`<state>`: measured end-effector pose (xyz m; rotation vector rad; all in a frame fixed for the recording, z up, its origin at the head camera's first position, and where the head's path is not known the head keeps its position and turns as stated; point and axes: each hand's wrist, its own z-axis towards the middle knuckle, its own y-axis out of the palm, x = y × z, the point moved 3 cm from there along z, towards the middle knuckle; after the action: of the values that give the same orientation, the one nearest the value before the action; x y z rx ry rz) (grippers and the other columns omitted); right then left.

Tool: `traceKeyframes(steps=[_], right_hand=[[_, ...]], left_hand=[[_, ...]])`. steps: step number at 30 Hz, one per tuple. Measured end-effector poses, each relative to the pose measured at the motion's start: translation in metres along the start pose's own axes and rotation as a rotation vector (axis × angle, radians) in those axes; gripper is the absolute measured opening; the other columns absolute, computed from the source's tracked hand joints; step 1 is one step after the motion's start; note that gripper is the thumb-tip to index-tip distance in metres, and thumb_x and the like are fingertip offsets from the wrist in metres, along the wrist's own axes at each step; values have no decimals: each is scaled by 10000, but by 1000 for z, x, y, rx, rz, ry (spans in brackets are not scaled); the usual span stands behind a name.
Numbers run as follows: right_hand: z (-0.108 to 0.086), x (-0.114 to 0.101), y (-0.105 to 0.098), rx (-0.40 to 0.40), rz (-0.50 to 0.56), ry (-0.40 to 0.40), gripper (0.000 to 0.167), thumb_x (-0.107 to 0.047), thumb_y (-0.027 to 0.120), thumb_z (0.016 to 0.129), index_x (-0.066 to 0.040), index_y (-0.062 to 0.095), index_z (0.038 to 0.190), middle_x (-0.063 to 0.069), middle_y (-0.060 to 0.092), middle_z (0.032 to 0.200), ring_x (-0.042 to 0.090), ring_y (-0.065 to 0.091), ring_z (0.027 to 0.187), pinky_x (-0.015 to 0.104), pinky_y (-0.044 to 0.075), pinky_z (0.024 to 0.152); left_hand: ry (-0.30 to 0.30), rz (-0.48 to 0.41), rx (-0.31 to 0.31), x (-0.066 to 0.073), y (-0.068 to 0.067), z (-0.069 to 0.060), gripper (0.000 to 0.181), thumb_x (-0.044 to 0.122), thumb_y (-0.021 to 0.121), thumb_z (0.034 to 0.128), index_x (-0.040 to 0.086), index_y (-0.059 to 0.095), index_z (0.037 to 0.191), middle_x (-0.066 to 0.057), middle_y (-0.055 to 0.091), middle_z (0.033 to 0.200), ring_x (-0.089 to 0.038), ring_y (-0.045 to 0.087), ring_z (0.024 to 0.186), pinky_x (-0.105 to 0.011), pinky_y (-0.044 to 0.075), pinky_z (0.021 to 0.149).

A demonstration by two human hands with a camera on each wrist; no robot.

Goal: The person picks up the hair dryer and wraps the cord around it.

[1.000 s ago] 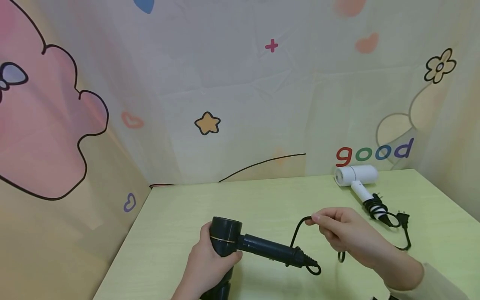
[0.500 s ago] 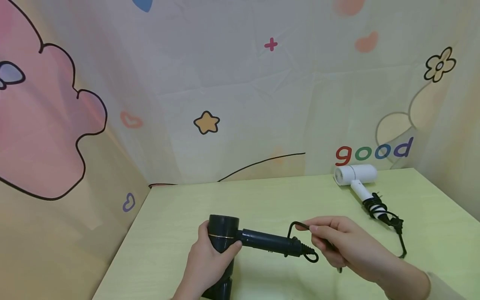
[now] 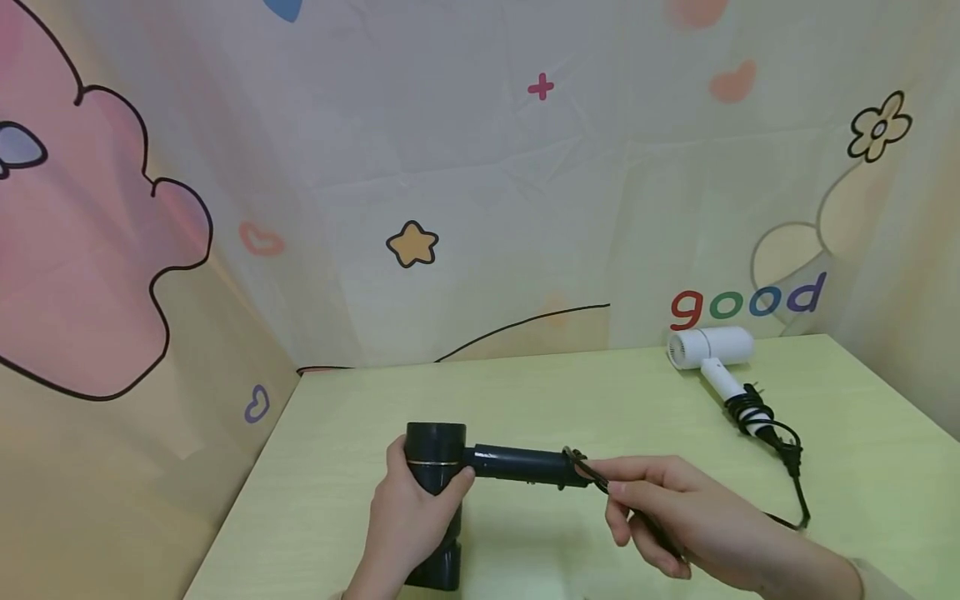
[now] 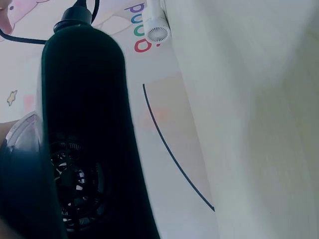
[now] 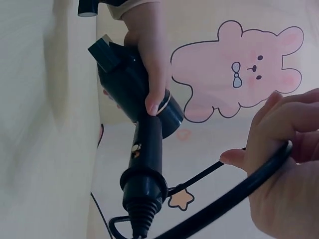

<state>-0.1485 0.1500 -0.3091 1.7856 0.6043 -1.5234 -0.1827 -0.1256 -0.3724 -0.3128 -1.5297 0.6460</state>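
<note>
My left hand (image 3: 416, 517) grips the barrel of a black hair dryer (image 3: 517, 463), whose handle points right, nearly level. In the left wrist view the dryer's dark barrel (image 4: 89, 99) fills much of the frame, its round grille showing. With thumb and fingers my right hand (image 3: 690, 512) pinches the dryer's black cord (image 5: 219, 209) beside the handle's end. One turn of cord circles the handle near its ribbed cord sleeve (image 5: 143, 211). More cord passes through the right palm, partly hidden by the fingers.
A white hair dryer (image 3: 712, 347) lies at the table's back right, black cord wound round its handle. Near that handle's end is a black plug (image 3: 791, 454), its cord running behind my right wrist. A printed curtain (image 3: 480, 183) hangs behind the pale table (image 3: 360, 433).
My right hand has moved down and left, bringing the cord against the handle's end. The black dryer has shifted slightly up and left, its handle now more level. The plug has moved left and down.
</note>
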Motion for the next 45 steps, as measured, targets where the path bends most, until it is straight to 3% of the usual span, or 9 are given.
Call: traceKeyframes(steps=[8, 16, 22, 26, 35, 45], right_hand=[[2, 12, 6, 3, -67, -30, 512, -118, 367, 1022, 65, 194, 1467, 40, 598, 891, 112, 389, 463, 321, 221, 370], [5, 20, 13, 18, -127, 6, 509, -145, 386, 1020, 28, 230, 1473, 68, 603, 897, 80, 437, 496, 247, 275, 396], [9, 32, 16, 24, -150, 41, 530, -189, 404, 1018, 0, 223, 1479, 65, 624, 898, 69, 436, 517, 165, 368, 490], [11, 42, 17, 40, -167, 37, 521, -201, 403, 1018, -46, 233, 1486, 60, 628, 875, 61, 416, 506, 165, 341, 471], [16, 58, 14, 95, -166, 82, 545, -257, 410, 1017, -100, 216, 1501, 65, 623, 835, 84, 422, 531, 157, 381, 507], [29, 72, 2, 169, -146, 104, 510, -253, 470, 991, -85, 348, 1457, 32, 619, 788, 74, 421, 483, 181, 339, 463]], left_hand=[[12, -31, 48, 3, -3, 1, 966, 497, 733, 757, 46, 208, 1432, -124, 636, 938, -171, 617, 665, -320, 507, 574], [32, -50, 87, 4, -5, 3, 915, 483, 732, 764, 47, 250, 1407, -107, 636, 909, -168, 610, 653, -298, 484, 574], [17, -80, 96, 5, -6, 5, 896, 481, 727, 770, 51, 257, 1399, -109, 643, 913, -168, 619, 659, -309, 502, 589], [6, -102, 99, 5, -8, 6, 891, 478, 725, 774, 50, 255, 1399, -124, 644, 936, -175, 627, 670, -331, 524, 603], [-28, -172, 80, 7, -13, 6, 896, 471, 717, 787, 60, 236, 1420, -152, 620, 1009, -190, 631, 699, -338, 529, 618], [-23, -285, 19, 10, -15, 3, 940, 469, 712, 798, 31, 185, 1442, -189, 570, 1083, -195, 634, 755, -356, 542, 616]])
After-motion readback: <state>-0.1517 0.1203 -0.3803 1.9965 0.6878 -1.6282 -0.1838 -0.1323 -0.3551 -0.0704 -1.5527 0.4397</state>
